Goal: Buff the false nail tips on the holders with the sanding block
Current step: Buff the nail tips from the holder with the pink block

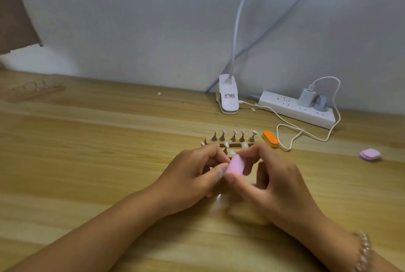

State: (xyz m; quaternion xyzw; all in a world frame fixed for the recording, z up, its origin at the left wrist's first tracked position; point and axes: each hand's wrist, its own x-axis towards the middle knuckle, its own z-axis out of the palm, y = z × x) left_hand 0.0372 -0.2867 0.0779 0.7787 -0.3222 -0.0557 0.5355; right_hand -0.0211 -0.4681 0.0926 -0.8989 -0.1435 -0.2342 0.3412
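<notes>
A small pink sanding block (235,164) is pinched in my right hand (266,178) between thumb and fingertips. My left hand (197,175) is curled beside it, its fingertips closed on something small that I cannot make out. Just behind my hands stands a wooden strip with a back row of metal nail holders (232,136) carrying pale false nail tips. A nearer row of holders (225,147) is mostly hidden by my fingers.
An orange sanding block (271,139) lies right of the holders. Pink blocks (370,154) sit far right. A white clip lamp (228,98), a power strip (298,108) and a looping white cable (291,133) lie behind. Another holder strip (35,88) rests far left on the wooden table (87,151).
</notes>
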